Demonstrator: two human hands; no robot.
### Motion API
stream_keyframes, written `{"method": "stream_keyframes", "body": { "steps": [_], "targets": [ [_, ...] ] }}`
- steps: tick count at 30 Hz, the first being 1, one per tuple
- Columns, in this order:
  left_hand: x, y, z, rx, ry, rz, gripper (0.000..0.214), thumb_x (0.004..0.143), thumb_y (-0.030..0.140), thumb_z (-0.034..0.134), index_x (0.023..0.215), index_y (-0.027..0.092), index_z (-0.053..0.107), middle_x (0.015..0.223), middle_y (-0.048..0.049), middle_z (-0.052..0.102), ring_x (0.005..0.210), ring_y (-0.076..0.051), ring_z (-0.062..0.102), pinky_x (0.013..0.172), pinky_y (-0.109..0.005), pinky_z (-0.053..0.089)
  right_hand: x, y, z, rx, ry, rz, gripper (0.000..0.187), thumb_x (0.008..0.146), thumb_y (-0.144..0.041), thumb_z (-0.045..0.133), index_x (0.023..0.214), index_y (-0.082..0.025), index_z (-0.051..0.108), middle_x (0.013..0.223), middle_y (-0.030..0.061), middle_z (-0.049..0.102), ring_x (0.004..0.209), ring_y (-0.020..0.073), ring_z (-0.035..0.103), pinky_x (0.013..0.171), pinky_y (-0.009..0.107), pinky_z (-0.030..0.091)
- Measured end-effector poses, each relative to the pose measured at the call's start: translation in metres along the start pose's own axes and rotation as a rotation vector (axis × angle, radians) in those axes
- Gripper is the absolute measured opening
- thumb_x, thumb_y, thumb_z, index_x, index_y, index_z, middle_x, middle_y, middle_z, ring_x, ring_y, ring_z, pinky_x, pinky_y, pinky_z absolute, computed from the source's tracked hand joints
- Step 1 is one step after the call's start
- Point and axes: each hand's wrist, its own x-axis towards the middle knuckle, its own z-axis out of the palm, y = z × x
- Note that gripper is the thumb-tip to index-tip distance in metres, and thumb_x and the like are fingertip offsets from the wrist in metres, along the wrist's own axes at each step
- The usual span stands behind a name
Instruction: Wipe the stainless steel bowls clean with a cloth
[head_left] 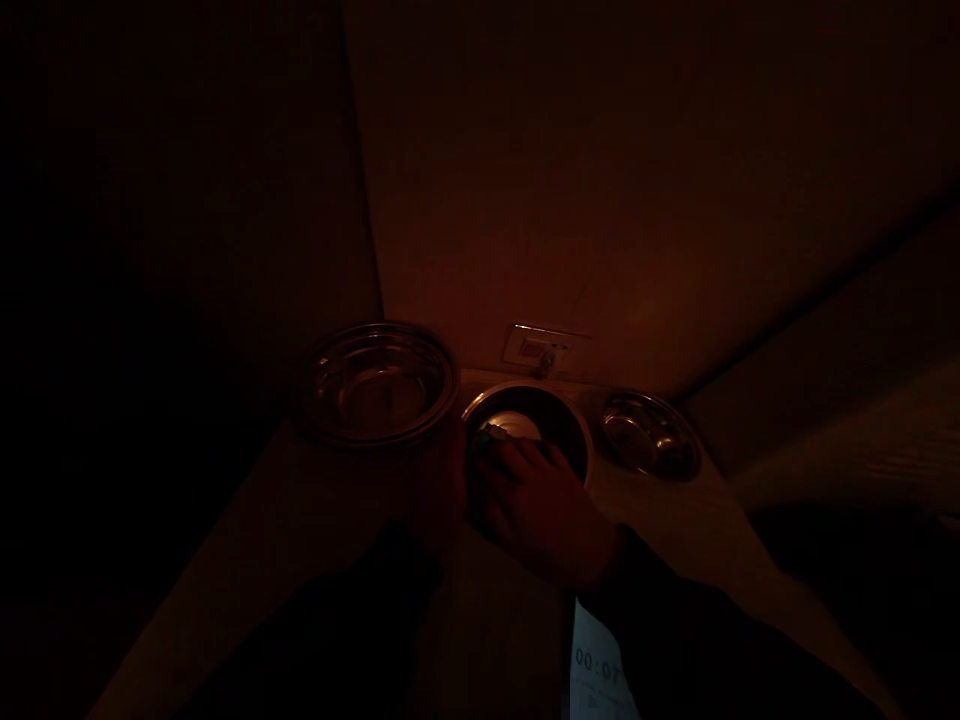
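By the wide bowl (384, 398), my left hand (444, 495) is beside the pot (568, 425), its grip too dark to tell. My right hand (551, 515) grasps a dim wad (483, 446) inside, apparently wiping; the next stroke calls for a steady pot.

3 bowls (386, 395) (559, 415) (651, 435), 2 hands (551, 515) (442, 490), 1 wall outlet (529, 347), 1 tbl (697, 530), 1 lit scrn (596, 675).
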Motion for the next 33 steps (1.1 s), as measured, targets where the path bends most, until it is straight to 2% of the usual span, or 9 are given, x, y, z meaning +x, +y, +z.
{"method": "stream_keyframes", "body": {
  "steps": [3, 6, 8, 12, 15, 18, 22, 26, 33],
  "targets": [
    [-0.001, 0.001, 0.001, -0.029, 0.034, -0.023, 0.039, 0.09, 0.04, 0.033, 0.093, 0.016, 0.064, 0.106, -0.0098, 0.068, 0.106, -0.022, 0.059, 0.099, -0.037, 0.04, -0.011, 0.007, -0.002, 0.007, -0.078, -0.035, 0.025, 0.091, -0.026, 0.045, 0.109, -0.019, 0.06, 0.111, 0.0073, 0.06, 0.105, 0.0262, 0.051, 0.088, 0.047, 0.037],
    [-0.002, 0.006, 0.003, -0.069, 0.05, -0.113, 0.042, 0.088, 0.047, 0.035, 0.087, 0.017, 0.064, 0.101, -0.0104, 0.069, 0.101, -0.024, 0.06, 0.097, -0.039, 0.041, -0.02, 0.011, -0.003, 0.003, -0.111, -0.04, 0.022, 0.09, -0.024, 0.045, 0.105, -0.02, 0.061, 0.108, 0.0062, 0.06, 0.102, 0.0245, 0.052, 0.088, 0.046, 0.037],
    [-0.002, 0.007, 0.003, -0.059, 0.036, -0.132, 0.043, 0.089, 0.046, 0.033, 0.092, 0.016, 0.064, 0.102, -0.0106, 0.069, 0.101, -0.024, 0.061, 0.096, -0.039, 0.041, -0.018, 0.01, -0.003, 0.001, -0.107, -0.03, 0.023, 0.09, -0.024, 0.045, 0.106, -0.021, 0.061, 0.108, 0.0063, 0.06, 0.103, 0.0245, 0.052, 0.089, 0.046, 0.036],
    [-0.001, 0.005, 0.002, 0.004, 0.019, -0.065, 0.043, 0.091, 0.039, 0.03, 0.103, 0.013, 0.062, 0.112, -0.0113, 0.066, 0.109, -0.022, 0.058, 0.101, -0.038, 0.038, -0.001, 0.001, -0.003, 0.02, -0.073, 0.0, 0.027, 0.092, -0.027, 0.041, 0.11, -0.019, 0.06, 0.115, 0.009, 0.058, 0.109, 0.027, 0.05, 0.09, 0.048, 0.036],
    [0.0, 0.002, 0.002, 0.013, 0.034, -0.044, 0.043, 0.091, 0.04, 0.031, 0.108, 0.015, 0.061, 0.119, -0.0106, 0.063, 0.115, -0.022, 0.055, 0.103, -0.037, 0.035, 0.008, -0.002, -0.005, 0.027, -0.057, 0.018, 0.028, 0.092, -0.027, 0.04, 0.111, -0.019, 0.059, 0.116, 0.0096, 0.058, 0.11, 0.0268, 0.049, 0.09, 0.046, 0.036],
    [-0.002, 0.002, 0.002, -0.018, 0.013, -0.058, 0.043, 0.09, 0.042, 0.032, 0.107, 0.015, 0.062, 0.119, -0.0102, 0.064, 0.115, -0.022, 0.055, 0.103, -0.037, 0.035, 0.004, 0.001, -0.005, 0.029, -0.081, 0.004, 0.027, 0.091, -0.027, 0.042, 0.108, -0.019, 0.061, 0.115, 0.0088, 0.058, 0.11, 0.0264, 0.049, 0.089, 0.044, 0.036],
    [-0.005, 0.004, 0.003, -0.054, 0.028, -0.095, 0.045, 0.089, 0.045, 0.033, 0.098, 0.015, 0.065, 0.104, -0.0096, 0.069, 0.111, -0.024, 0.057, 0.102, -0.038, 0.036, -0.013, 0.01, -0.003, 0.022, -0.141, -0.027, 0.023, 0.09, -0.026, 0.045, 0.103, -0.02, 0.063, 0.111, 0.007, 0.06, 0.104, 0.025, 0.051, 0.088, 0.043, 0.034],
    [-0.007, 0.008, 0.004, -0.05, 0.049, -0.099, 0.046, 0.089, 0.048, 0.033, 0.099, 0.015, 0.064, 0.111, -0.0099, 0.067, 0.114, -0.024, 0.055, 0.102, -0.036, 0.036, -0.019, 0.015, 0.002, -0.012, -0.096, 0.004, 0.027, 0.091, -0.023, 0.043, 0.111, -0.021, 0.06, 0.111, 0.0068, 0.061, 0.102, 0.0259, 0.051, 0.086, 0.045, 0.034],
    [-0.004, 0.007, 0.004, -0.06, 0.026, -0.115, 0.046, 0.091, 0.045, 0.032, 0.104, 0.015, 0.064, 0.111, -0.0099, 0.068, 0.107, -0.023, 0.06, 0.097, -0.036, 0.042, 0.002, 0.009, 0.004, -0.052, 0.021, 0.037, 0.03, 0.092, -0.025, 0.04, 0.116, -0.02, 0.058, 0.119, 0.0078, 0.059, 0.109, 0.0279, 0.049, 0.088, 0.048, 0.034]
  ]
}}
